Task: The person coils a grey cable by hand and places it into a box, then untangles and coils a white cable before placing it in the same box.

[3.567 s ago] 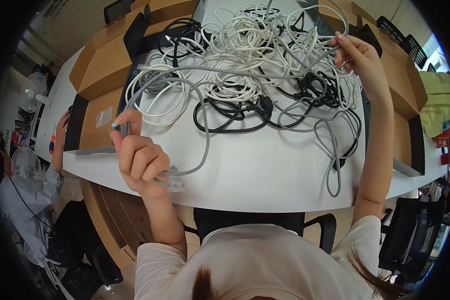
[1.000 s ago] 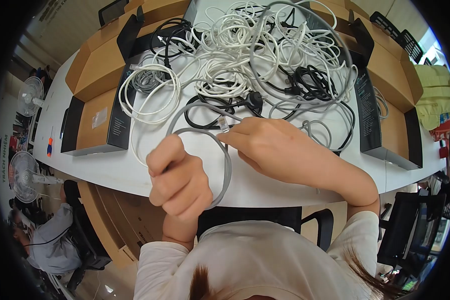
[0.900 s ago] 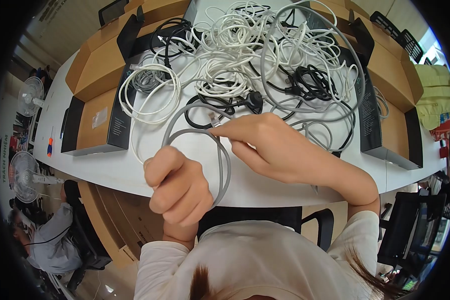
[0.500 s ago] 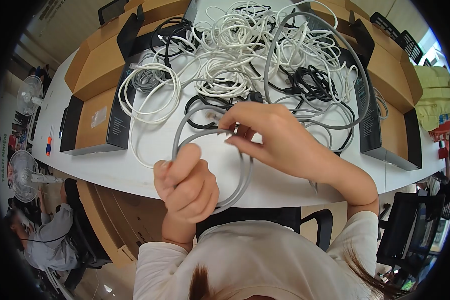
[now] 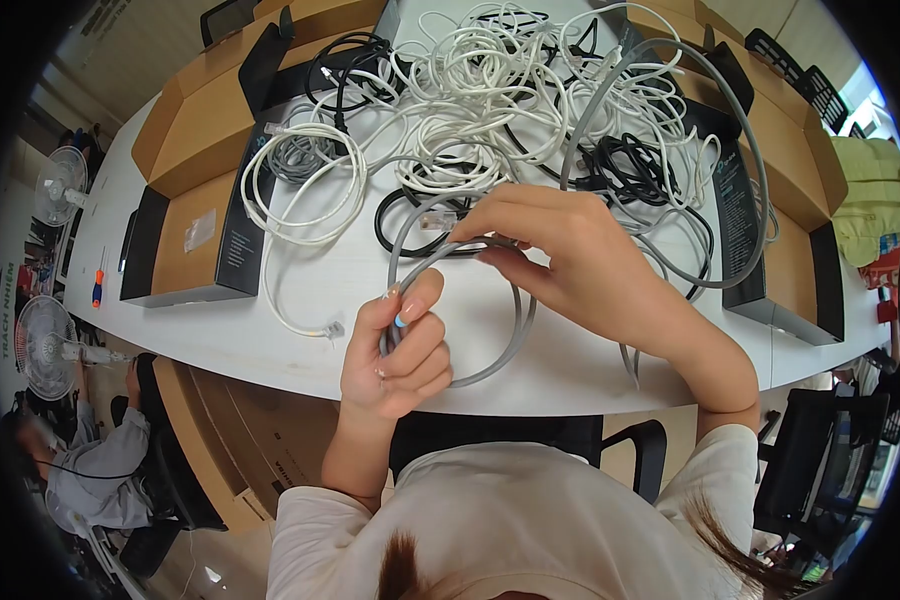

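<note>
Both my hands are on a grey network cable (image 5: 510,352), gathered into a few round loops above the front of the table. My left hand (image 5: 400,350) is closed round the left side of the loops, thumb up. My right hand (image 5: 570,255) pinches the top of them between thumb and fingers. A clear plug (image 5: 437,220) shows just beyond the right fingertips. More grey cable (image 5: 755,170) arches in a big loop to the right, beyond my right wrist. Behind the hands lies a tangled heap of white cables (image 5: 480,65).
A coiled white cable (image 5: 356,190) lies at left, its plug (image 5: 332,329) near the front edge. Black cables (image 5: 630,170) sit right of centre. Open cardboard boxes stand left (image 5: 195,265) and right (image 5: 795,265). A screwdriver (image 5: 98,287) lies far left. A person (image 5: 105,465) sits beyond.
My left hand has turned and shifted slightly up and right along the loops. The grey loops and the big arch have moved right. The white cable's plug has come into view.
</note>
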The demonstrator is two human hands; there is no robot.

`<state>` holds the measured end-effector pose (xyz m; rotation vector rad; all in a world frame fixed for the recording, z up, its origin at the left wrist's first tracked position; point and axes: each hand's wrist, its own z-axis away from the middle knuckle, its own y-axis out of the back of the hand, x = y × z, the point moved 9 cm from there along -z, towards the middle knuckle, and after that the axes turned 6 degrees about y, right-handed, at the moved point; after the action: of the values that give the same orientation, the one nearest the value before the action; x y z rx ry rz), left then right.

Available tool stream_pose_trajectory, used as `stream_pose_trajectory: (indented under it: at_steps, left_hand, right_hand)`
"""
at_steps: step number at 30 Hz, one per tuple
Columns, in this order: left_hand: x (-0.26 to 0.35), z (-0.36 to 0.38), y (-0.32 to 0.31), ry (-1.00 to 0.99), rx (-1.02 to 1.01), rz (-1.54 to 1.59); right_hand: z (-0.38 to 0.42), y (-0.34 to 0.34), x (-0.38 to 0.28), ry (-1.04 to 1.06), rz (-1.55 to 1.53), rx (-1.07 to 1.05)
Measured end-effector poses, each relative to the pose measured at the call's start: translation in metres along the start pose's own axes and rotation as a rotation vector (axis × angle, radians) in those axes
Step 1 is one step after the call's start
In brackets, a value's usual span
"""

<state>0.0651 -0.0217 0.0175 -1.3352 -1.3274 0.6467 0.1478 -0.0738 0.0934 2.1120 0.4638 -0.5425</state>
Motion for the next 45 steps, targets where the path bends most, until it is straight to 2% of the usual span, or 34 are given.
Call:
stream_pose_trajectory:
  at_steps: [4,7,16,18,19,20,24,25,28,32,35,37,39,40,43,45]
  left_hand:
    - [0.003,0.0,-0.013,-0.018,-0.111,0.015]
    - [0.007,0.001,-0.018,-0.04,-0.157,0.045]
    - [0.014,0.003,-0.015,-0.086,-0.183,0.083]
    - [0.019,0.005,-0.018,-0.124,-0.18,0.054]
    - [0.029,0.009,-0.02,-0.208,-0.192,0.054]
    - [0.042,0.015,-0.022,-0.292,-0.204,0.053]
    - [0.089,0.038,-0.038,-0.537,-0.285,-0.039]
    - [0.094,0.041,-0.04,-0.559,-0.296,-0.034]
    - [0.108,0.05,-0.04,-0.617,-0.337,-0.043]
    - [0.087,0.033,-0.027,-0.55,-0.256,-0.009]
    - [0.051,0.014,-0.013,-0.416,-0.182,0.013]
    - [0.02,0.003,-0.005,-0.259,-0.112,-0.103]
    - [0.002,-0.003,-0.005,-0.141,-0.135,-0.28]
    - [-0.008,-0.005,-0.005,-0.081,-0.145,-0.366]
    - [-0.031,-0.018,-0.005,0.029,-0.026,-0.64]
    - [-0.042,-0.024,-0.003,0.09,0.041,-0.578]
  right_hand:
    - [-0.001,-0.002,0.006,-0.077,-0.119,-0.016]
    - [-0.001,-0.001,0.017,-0.251,-0.296,-0.01]
    - [0.0,0.01,0.03,-0.256,-0.433,0.115]
    - [0.001,0.017,0.032,-0.271,-0.339,0.132]
    - [0.001,0.023,0.033,-0.278,-0.291,0.14]
    - [0.002,0.027,0.034,-0.346,-0.175,0.042]
    - [0.005,0.032,0.043,-0.324,-0.269,0.013]
    - [0.005,0.042,0.041,-0.401,-0.148,-0.009]
    - [0.01,0.066,0.058,-0.387,-0.116,0.055]
    - [0.011,0.085,0.059,-0.327,-0.048,0.134]
    - [0.01,0.095,0.058,-0.364,-0.052,0.254]
    - [0.008,0.087,0.058,-0.267,-0.157,0.314]
    - [0.003,0.076,0.049,-0.178,-0.225,0.323]
    - [0.0,0.066,0.045,-0.216,-0.267,0.203]
    - [-0.002,0.046,0.024,-0.164,-0.294,0.105]
    - [-0.004,0.039,0.006,-0.052,-0.257,0.096]
